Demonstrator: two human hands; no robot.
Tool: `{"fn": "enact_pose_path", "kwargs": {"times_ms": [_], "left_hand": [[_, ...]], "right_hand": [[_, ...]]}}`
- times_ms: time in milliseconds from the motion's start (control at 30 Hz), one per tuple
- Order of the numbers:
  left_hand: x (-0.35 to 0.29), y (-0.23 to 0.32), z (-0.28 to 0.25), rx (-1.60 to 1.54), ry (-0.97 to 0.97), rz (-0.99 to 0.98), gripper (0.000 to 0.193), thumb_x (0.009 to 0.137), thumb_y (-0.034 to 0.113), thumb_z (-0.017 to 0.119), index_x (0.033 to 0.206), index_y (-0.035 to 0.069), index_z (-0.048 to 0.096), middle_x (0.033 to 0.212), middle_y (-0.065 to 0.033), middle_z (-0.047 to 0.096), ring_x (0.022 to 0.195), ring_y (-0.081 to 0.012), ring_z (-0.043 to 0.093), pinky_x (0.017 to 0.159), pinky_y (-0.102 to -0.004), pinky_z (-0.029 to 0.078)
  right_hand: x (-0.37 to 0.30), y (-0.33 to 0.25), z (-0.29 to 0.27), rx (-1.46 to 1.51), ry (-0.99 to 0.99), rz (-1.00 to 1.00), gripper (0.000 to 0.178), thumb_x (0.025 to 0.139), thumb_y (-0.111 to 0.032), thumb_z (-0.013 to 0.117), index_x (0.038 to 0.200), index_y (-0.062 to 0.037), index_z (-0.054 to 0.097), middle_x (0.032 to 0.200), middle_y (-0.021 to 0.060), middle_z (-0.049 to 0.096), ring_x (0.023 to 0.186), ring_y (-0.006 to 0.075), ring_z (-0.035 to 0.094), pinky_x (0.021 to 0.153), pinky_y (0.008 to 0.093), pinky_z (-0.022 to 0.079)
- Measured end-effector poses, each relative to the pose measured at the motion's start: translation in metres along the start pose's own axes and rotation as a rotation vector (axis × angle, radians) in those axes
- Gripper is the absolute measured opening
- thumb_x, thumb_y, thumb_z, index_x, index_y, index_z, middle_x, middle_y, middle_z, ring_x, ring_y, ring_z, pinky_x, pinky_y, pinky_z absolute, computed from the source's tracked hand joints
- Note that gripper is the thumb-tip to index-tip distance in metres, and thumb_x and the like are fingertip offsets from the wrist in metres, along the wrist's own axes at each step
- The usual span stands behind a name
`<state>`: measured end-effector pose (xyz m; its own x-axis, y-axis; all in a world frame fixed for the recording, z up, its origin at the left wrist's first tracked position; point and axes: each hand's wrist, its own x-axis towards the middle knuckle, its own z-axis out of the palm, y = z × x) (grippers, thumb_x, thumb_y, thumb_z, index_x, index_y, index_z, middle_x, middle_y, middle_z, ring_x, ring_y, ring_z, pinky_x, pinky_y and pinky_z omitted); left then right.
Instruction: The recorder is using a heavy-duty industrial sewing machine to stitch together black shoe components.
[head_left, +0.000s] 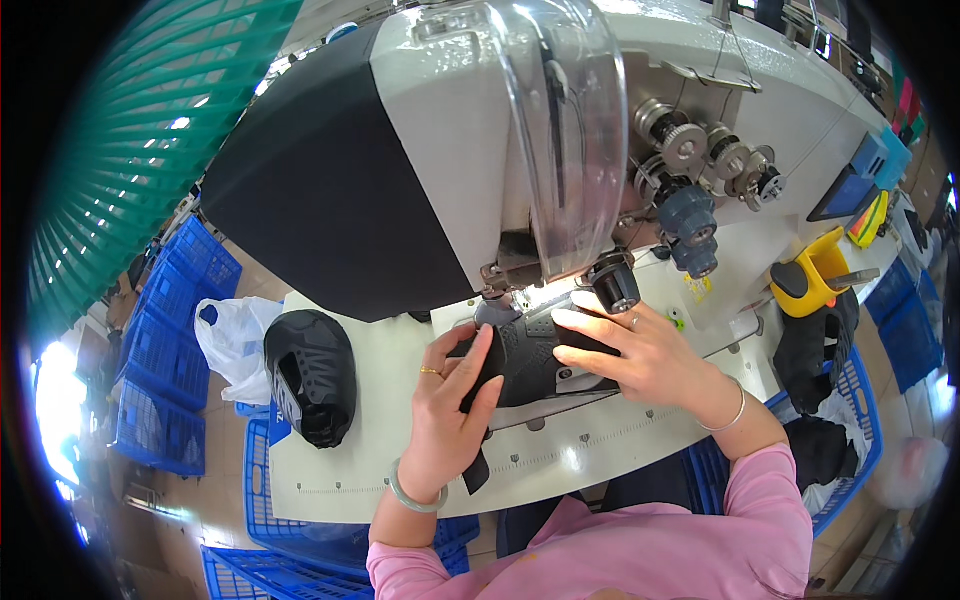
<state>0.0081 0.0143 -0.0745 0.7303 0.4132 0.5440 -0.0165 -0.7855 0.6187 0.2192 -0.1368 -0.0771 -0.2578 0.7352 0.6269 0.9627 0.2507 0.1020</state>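
Note:
A black shoe upper (525, 362) with a textured surface lies under the head of a sewing machine (440, 150), close below the lit needle area. My left hand (448, 405) grips its left side, index finger and thumb along the edge. From the right, my right hand (630, 350) holds the other side, fingers stretched across the top. Part of the upper is hidden beneath my fingers. A black strip (477, 470) hangs down beside my left wrist. Another black shoe upper (310, 378), with grey stripes, rests on the left of the pale worktable (400, 340).
Blue crates (160, 400) are stacked at the left, and another blue basket (862, 400) with black uppers stands at the right. A yellow holder (815, 272) sits on the table's right. A white plastic bag (240, 345) hangs at the left edge. Green fan guard (140, 130) looms upper left.

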Motion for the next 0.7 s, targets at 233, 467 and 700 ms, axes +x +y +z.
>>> {"fn": "enact_pose_path", "kwargs": {"times_ms": [233,467,700], "left_hand": [[0.006,-0.001,0.005,0.165,0.083,0.209,0.037,0.077,-0.002,0.069,0.114,0.001,0.068,0.119,-0.0138,0.063,0.083,-0.0227,0.064,0.077,-0.0304,0.052],[0.014,0.011,0.009,0.253,0.037,0.172,0.031,0.077,0.001,0.070,0.108,0.003,0.070,0.115,-0.0125,0.066,0.092,-0.0295,0.066,0.082,-0.0351,0.053],[0.015,0.009,0.011,0.373,0.071,0.259,0.030,0.079,0.006,0.070,0.109,0.006,0.069,0.115,-0.0068,0.064,0.072,-0.0213,0.060,0.063,-0.0310,0.052]], "right_hand": [[0.006,-0.002,-0.006,0.090,-0.067,0.027,0.041,0.073,-0.009,0.065,0.113,-0.0130,0.065,0.126,0.0071,0.056,0.121,0.0289,0.051,0.102,0.0461,0.042],[0.006,-0.003,-0.014,0.125,-0.132,0.094,0.048,0.066,0.002,0.066,0.112,-0.0129,0.064,0.123,0.0050,0.057,0.121,0.0287,0.050,0.102,0.0437,0.042],[0.006,-0.003,-0.014,0.146,-0.110,0.125,0.054,0.061,0.003,0.068,0.112,-0.0135,0.064,0.118,0.0040,0.058,0.117,0.0270,0.052,0.083,0.0383,0.048]]}}
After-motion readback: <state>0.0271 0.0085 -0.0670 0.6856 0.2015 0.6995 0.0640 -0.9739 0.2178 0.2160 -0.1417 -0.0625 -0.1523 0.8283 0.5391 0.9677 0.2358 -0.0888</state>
